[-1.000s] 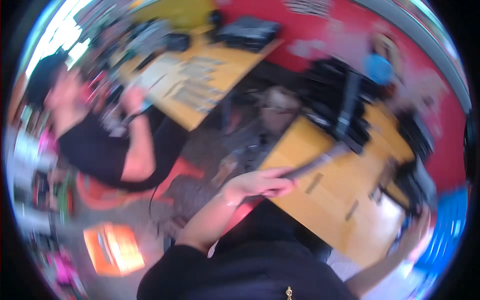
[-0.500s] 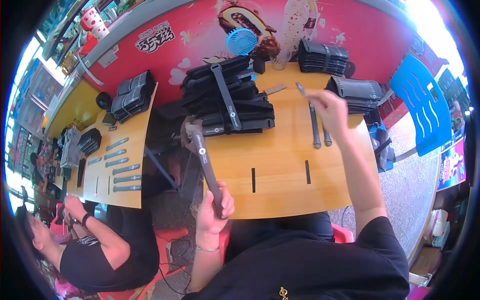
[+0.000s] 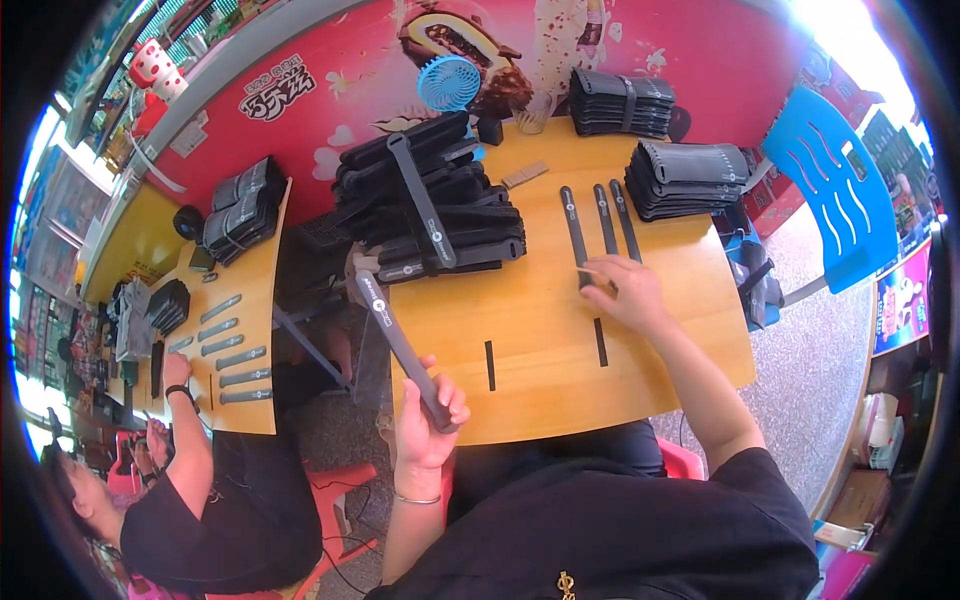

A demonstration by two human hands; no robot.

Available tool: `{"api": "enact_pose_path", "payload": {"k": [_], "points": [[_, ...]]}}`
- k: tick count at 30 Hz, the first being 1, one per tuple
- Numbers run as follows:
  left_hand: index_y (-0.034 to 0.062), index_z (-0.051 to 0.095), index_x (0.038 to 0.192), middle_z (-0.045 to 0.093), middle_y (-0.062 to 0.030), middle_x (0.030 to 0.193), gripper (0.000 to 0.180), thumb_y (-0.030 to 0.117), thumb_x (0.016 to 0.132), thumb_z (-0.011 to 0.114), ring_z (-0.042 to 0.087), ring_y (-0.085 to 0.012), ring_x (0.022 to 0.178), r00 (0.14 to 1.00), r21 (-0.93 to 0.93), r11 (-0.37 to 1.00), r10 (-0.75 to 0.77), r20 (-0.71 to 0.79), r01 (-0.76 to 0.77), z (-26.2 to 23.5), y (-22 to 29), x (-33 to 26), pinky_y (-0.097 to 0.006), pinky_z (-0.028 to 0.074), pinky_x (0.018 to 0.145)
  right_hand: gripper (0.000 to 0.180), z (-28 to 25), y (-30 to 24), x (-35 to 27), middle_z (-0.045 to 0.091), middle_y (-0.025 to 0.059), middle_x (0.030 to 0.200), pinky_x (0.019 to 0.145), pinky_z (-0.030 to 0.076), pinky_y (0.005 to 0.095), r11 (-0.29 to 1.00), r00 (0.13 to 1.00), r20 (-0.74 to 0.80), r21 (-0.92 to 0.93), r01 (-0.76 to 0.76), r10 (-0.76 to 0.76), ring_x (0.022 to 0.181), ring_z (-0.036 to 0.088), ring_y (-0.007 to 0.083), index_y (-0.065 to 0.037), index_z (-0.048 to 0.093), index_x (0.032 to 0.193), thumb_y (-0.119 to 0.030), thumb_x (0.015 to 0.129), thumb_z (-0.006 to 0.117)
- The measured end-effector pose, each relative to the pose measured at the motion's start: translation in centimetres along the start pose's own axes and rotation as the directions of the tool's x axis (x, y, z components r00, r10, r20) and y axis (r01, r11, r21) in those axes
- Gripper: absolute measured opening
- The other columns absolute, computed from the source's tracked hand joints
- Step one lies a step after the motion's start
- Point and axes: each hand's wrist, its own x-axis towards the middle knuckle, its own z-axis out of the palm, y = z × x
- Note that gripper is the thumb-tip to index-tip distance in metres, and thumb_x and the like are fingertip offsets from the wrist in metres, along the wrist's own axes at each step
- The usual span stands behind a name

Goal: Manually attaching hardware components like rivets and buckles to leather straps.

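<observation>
My left hand point(image 3: 428, 412) is closed round the lower end of a dark grey flat strap point(image 3: 393, 328) with a white print. The strap slants up and away beside the table's left edge. On the right part of the table, my right hand point(image 3: 630, 295) reaches to the near end of another grey strap point(image 3: 573, 222). Its thumb and forefinger are apart at that end; whether they touch it is hard to see. Two more grey straps point(image 3: 607, 215) lie alongside, to its right. Left of them is a large pile of black straps point(image 3: 430, 195), with one strap lying across it.
Two bundles of black straps point(image 3: 622, 105) point(image 3: 690, 175) stand at the far right. A blue fan point(image 3: 448, 83) and a small wooden block point(image 3: 526, 174) are at the back. Two black marks point(image 3: 490, 365) are on the near table. A person point(image 3: 215, 500) works at the left table point(image 3: 255, 330).
My right hand has moved toward me and left, and a third strap now lies left of the two others. My left hand still holds its strap. The other person's arm has reached forward.
</observation>
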Motion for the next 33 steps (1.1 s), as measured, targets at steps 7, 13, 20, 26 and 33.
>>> {"api": "enact_pose_path", "payload": {"k": [7,13,20,26,33], "points": [[0.0204,0.038,0.128,0.044,-0.0038,0.078,0.044,0.048,0.094,0.043,0.047,-0.0167,0.070,0.999,-0.028,0.999,0.018,0.028,-0.018,0.8,-0.8,0.4,-0.029,0.044,0.058,0.017,0.8,3.3,-0.5,0.066,0.0021,0.103,0.074,0.051,0.0324,0.972,0.989,-0.107,-0.199,-0.127,0.107,0.090,0.063,0.0227,-0.011,0.067,0.093,-0.015,0.076,0.066],[0.0219,0.036,0.131,0.045,-0.0045,0.080,0.043,0.046,0.095,0.040,0.050,-0.0182,0.073,1.000,-0.070,0.998,0.010,0.020,-0.009,0.4,-1.3,0.1,-0.033,0.052,0.063,0.016,0.3,1.8,-0.1,0.066,0.0023,0.103,0.074,0.051,0.0322,0.978,0.990,-0.104,-0.177,-0.112,0.095,0.088,0.063,0.0230,-0.010,0.068,0.091,-0.015,0.076,0.067],[0.0268,0.027,0.139,0.049,-0.0063,0.085,0.046,0.041,0.097,0.039,0.053,-0.0201,0.080,0.999,-0.119,0.993,0.010,0.040,-0.005,1.5,-2.2,0.2,-0.040,0.057,0.072,0.019,1.8,1.4,0.0,0.067,0.0011,0.101,0.074,0.050,0.0324,0.988,0.999,-0.007,-0.148,0.043,-0.045,0.086,0.063,0.0219,-0.012,0.068,0.094,-0.018,0.076,0.068],[0.0231,0.022,0.141,0.054,-0.0090,0.094,0.051,0.039,0.097,0.041,0.057,-0.0241,0.087,0.995,0.015,0.999,0.033,0.091,-0.034,1.0,-2.8,0.3,-0.039,0.059,0.067,0.020,1.1,1.8,-0.3,0.067,0.0008,0.101,0.074,0.051,0.0322,0.986,1.000,-0.017,-0.168,-0.009,0.006,0.085,0.063,0.0220,-0.012,0.068,0.094,-0.018,0.075,0.069],[0.0141,0.030,0.137,0.058,-0.0113,0.099,0.049,0.031,0.095,0.049,0.059,-0.0221,0.093,0.988,0.089,0.995,0.024,0.155,-0.038,1.4,-2.9,0.3,-0.039,0.057,0.074,0.018,-0.5,0.0,-0.2,0.067,0.0038,0.097,0.066,0.051,0.0308,0.996,0.996,-0.035,0.037,-0.084,0.086,0.072,0.064,0.0227,-0.009,0.067,0.094,-0.018,0.078,0.068]]}}
